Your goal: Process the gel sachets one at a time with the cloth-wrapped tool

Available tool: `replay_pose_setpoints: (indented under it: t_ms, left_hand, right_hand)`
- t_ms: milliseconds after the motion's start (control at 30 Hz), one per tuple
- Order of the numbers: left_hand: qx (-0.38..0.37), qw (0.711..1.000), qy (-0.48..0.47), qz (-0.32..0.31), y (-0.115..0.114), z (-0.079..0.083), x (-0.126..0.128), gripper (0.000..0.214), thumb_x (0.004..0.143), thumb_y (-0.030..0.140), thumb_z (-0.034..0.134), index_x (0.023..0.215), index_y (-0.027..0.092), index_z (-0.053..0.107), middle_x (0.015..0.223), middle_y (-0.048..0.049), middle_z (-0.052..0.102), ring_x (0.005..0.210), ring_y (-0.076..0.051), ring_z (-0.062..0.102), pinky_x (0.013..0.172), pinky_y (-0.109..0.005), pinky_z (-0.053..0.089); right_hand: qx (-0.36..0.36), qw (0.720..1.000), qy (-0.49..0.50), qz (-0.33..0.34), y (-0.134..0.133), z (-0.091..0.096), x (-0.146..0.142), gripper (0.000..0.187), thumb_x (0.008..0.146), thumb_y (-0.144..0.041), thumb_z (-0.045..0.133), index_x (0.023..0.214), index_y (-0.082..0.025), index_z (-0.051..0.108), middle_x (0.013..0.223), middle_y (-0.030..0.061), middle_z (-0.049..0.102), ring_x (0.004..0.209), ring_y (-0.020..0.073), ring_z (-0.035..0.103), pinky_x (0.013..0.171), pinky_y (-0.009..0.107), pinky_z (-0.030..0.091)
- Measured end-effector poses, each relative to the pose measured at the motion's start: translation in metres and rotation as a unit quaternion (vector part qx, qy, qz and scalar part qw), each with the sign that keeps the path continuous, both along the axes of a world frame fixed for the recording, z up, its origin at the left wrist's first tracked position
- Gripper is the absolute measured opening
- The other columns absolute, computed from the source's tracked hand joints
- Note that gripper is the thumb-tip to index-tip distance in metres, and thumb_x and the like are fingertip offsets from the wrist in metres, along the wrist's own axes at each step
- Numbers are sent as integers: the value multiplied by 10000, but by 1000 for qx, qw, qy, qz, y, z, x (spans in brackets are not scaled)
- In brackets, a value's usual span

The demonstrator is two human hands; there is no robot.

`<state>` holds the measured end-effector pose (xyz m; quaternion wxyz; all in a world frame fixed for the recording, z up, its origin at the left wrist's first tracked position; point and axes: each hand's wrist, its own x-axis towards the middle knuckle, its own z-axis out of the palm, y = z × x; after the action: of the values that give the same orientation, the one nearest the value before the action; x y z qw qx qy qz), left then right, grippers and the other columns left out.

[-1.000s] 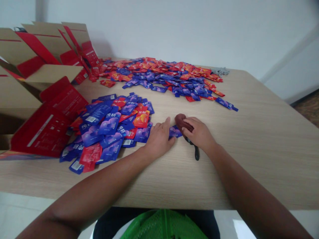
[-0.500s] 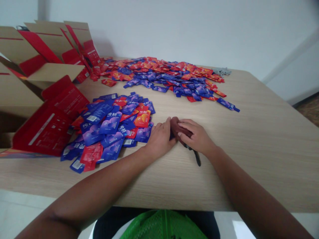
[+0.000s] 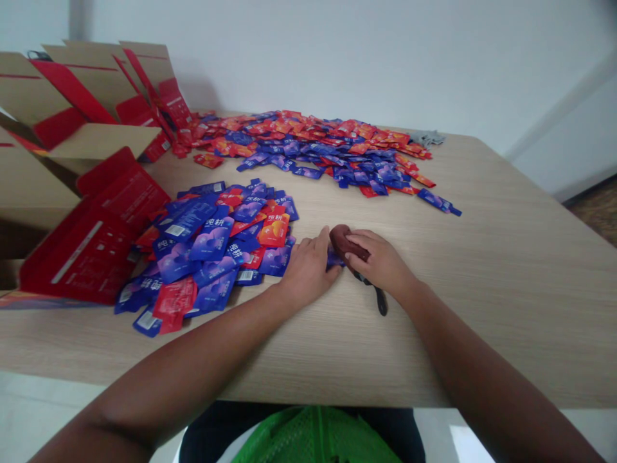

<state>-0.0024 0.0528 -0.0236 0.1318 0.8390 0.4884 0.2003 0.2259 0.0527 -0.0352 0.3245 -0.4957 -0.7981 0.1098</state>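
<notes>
My left hand [image 3: 308, 267] lies on the wooden table [image 3: 482, 270] with its fingers together, pressing on a blue packet [image 3: 333, 258] that mostly hides beneath both hands. My right hand [image 3: 380, 263] is closed round a dark red rounded tool [image 3: 341, 239] with a black handle [image 3: 378, 297] sticking out behind the palm; the tool's head rests on the same packet. Just left of my left hand lies a heap of blue and red packets [image 3: 216, 247].
A larger spread of red and blue packets [image 3: 318, 148] covers the far middle of the table. Open cardboard boxes with red flaps [image 3: 81, 193] stand along the left side. A grey object [image 3: 427, 137] lies at the far edge. A green mesh thing [image 3: 315, 437] is below the near edge.
The red tool slid left over the packet half a second ago and has since shifted back slightly right, showing a sliver of blue packet again. My left hand has hardly moved.
</notes>
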Motion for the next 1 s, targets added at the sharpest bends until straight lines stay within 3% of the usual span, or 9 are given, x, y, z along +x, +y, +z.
replay_pose_setpoints:
  t_ms: [133,500,667,800,900,1000]
  left_hand:
    - [-6,1000,7,1,0,0,-1,931,933,394,698,1691,131,225,1411,-172,693,1304,-365,596,1113,-530,467]
    - [-3,1000,6,-1,0,-1,-1,931,935,394,694,1693,138,218,1407,-165,694,1302,-363,591,1121,-537,465]
    - [-7,1000,4,-3,-1,2,0,929,931,384,702,1687,132,225,1398,-167,696,1298,-360,601,1120,-526,465]
    - [-8,1000,-4,0,-1,5,0,914,918,394,721,1667,136,265,1432,-179,671,1275,-356,620,1088,-507,487]
    - [-7,1000,-5,0,-1,4,0,895,925,410,717,1655,130,282,1457,-192,652,1269,-358,628,1078,-501,492]
    - [2,1000,-1,3,0,2,0,901,932,413,708,1657,104,272,1451,-206,652,1281,-364,621,1087,-500,486]
  right_hand:
    - [-4,999,-11,-48,6,-5,7,442,905,-278,720,1346,-252,739,1383,127,709,1258,335,679,1138,556,545]
    - [3,999,-24,-44,5,-3,8,425,917,-281,709,1340,-247,724,1372,131,706,1236,336,677,1110,568,557]
    - [29,998,4,-48,-2,7,0,402,929,-276,696,1328,-243,728,1351,134,717,1230,335,690,1103,563,565]
    - [46,997,61,-2,-9,14,-9,397,942,-274,697,1338,-254,726,1379,120,715,1260,311,694,1126,527,564]
    - [21,997,50,52,-11,11,-12,371,954,-291,699,1322,-258,736,1410,119,704,1284,305,689,1139,534,560]
    - [-2,997,30,65,-9,6,-10,368,958,-303,705,1322,-262,742,1416,123,702,1289,304,689,1143,547,557]
